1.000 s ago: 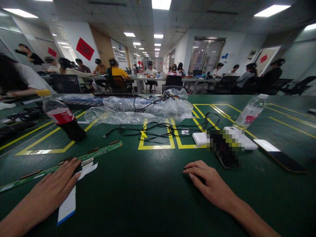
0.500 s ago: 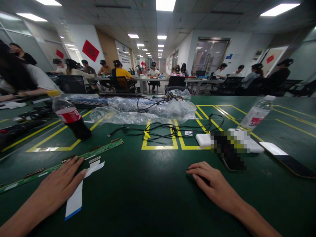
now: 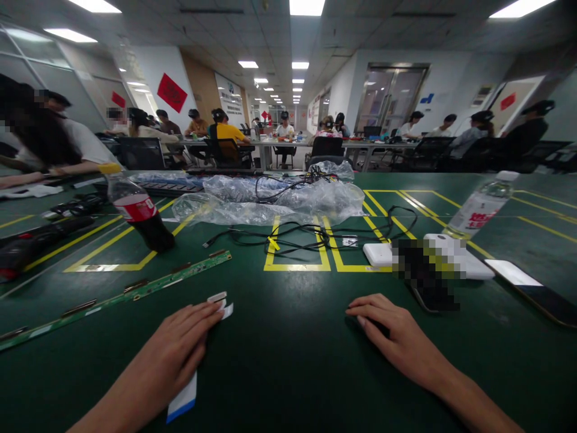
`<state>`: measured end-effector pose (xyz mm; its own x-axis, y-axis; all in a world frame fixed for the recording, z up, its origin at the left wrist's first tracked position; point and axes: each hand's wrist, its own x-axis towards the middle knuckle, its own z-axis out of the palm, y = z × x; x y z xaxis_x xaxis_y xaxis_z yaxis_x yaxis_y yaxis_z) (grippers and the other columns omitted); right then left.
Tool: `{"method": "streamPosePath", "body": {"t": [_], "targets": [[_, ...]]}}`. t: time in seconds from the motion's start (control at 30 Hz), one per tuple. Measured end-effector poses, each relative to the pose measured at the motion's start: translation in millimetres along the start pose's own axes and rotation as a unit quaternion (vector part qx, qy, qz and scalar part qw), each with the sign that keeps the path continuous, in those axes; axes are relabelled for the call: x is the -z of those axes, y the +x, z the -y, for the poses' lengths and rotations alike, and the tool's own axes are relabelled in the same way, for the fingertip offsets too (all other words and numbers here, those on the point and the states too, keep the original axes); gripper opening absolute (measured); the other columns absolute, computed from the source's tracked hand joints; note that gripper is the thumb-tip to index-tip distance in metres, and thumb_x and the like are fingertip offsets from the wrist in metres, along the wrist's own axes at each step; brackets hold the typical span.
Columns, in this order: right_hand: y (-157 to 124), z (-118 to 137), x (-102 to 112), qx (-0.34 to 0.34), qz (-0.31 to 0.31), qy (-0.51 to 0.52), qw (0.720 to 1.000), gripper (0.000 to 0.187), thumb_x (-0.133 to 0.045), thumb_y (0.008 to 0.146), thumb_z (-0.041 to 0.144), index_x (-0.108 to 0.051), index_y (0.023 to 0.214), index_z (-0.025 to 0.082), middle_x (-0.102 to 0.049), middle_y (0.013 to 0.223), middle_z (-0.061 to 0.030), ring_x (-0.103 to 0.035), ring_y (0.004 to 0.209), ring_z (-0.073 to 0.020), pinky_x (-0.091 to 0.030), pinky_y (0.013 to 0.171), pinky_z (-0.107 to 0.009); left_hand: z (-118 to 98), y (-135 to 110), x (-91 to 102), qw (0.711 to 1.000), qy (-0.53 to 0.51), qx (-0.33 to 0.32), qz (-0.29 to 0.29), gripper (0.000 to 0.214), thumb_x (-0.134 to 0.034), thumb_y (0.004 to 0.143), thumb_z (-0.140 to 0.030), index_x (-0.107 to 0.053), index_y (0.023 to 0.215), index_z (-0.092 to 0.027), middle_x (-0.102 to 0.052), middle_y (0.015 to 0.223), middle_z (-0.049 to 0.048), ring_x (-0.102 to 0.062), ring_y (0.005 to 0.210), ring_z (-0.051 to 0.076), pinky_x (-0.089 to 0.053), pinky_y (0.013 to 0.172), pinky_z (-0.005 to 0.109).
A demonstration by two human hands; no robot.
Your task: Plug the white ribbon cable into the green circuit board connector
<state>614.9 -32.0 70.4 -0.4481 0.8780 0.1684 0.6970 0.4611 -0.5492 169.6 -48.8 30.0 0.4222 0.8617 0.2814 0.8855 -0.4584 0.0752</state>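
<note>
My left hand (image 3: 180,343) is closed over a white flat ribbon cable (image 3: 184,398) on the green table. The cable's blue-edged end sticks out below the palm, and its connector end (image 3: 217,297) shows past the fingertips; the middle is covered by my fingers. A long narrow green circuit board (image 3: 148,287) lies to the left of this hand, apart from it. My right hand (image 3: 387,328) rests on the tabletop with its fingers loosely bent and a gap beside the thumb. Nothing held shows in it.
A cola bottle (image 3: 139,207) stands at the left. Clear plastic wrap (image 3: 274,201) and black cables (image 3: 293,237) lie at the back. To the right are a white box (image 3: 378,255), a blurred-out phone (image 3: 421,285), another phone (image 3: 536,291) and a clear bottle (image 3: 480,207). Several people sit beyond.
My left hand has come off the circuit board and slid right, carrying the ribbon cable with it. The board stays in place. My right hand keeps its pose; the view shifted slightly.
</note>
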Motion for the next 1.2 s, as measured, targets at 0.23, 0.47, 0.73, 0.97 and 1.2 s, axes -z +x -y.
{"method": "streamPosePath", "body": {"t": [0.23,0.47,0.73,0.97,1.2], "targets": [[2,2,0,0.004,-0.003,-0.001,1.000,0.027,-0.045,0.103,0.028,-0.070,0.115,0.028,-0.068,0.119,-0.0067,-0.062,0.111,-0.0242,-0.051,0.094,-0.043,-103,25,-8.6,0.971,-0.076,-0.221,-0.044,0.056,-0.045,0.086,-0.006,-0.057,0.138,-0.021,-0.063,0.141,0.0056,-0.061,0.127,0.024,-0.053,0.104,0.042],[2,2,0,0.001,-0.007,0.011,1.000,0.027,-0.046,0.104,0.028,-0.071,0.114,0.026,-0.069,0.117,-0.0071,-0.062,0.110,-0.0240,-0.051,0.095,-0.042,-165,49,-18.6,0.940,-0.095,-0.313,-0.095,0.030,-0.040,0.107,-0.018,-0.067,0.118,-0.022,-0.074,0.123,-0.0014,-0.068,0.111,0.017,-0.054,0.101,0.033],[2,0,1,-0.003,-0.003,0.009,1.000,0.027,-0.047,0.103,0.030,-0.071,0.113,0.027,-0.069,0.118,-0.0079,-0.063,0.110,-0.0253,-0.053,0.093,-0.043,-114,58,-12.4,0.976,-0.145,-0.157,-0.030,0.044,-0.045,0.094,-0.017,-0.059,0.135,-0.024,-0.062,0.140,0.0076,-0.057,0.127,0.025,-0.050,0.103,0.045],[1,-1,1,-0.005,0.004,0.009,1.000,0.027,-0.046,0.104,0.030,-0.071,0.115,0.028,-0.068,0.119,-0.0074,-0.063,0.111,-0.0246,-0.052,0.094,-0.042,23,66,3.6,0.970,0.044,0.225,0.082,0.073,-0.034,0.097,-0.049,-0.040,0.153,-0.004,-0.030,0.160,0.0267,-0.030,0.146,0.047,-0.031,0.110,0.069],[1,0,2,-0.007,0.006,0.006,1.000,0.028,-0.045,0.104,0.029,-0.070,0.115,0.027,-0.068,0.120,-0.0075,-0.062,0.111,-0.0246,-0.052,0.094,-0.043,26,56,13.2,0.951,0.063,0.258,0.157,0.071,-0.039,0.094,-0.053,-0.051,0.148,-0.008,-0.048,0.151,0.0236,-0.047,0.137,0.044,-0.042,0.106,0.062]]}}
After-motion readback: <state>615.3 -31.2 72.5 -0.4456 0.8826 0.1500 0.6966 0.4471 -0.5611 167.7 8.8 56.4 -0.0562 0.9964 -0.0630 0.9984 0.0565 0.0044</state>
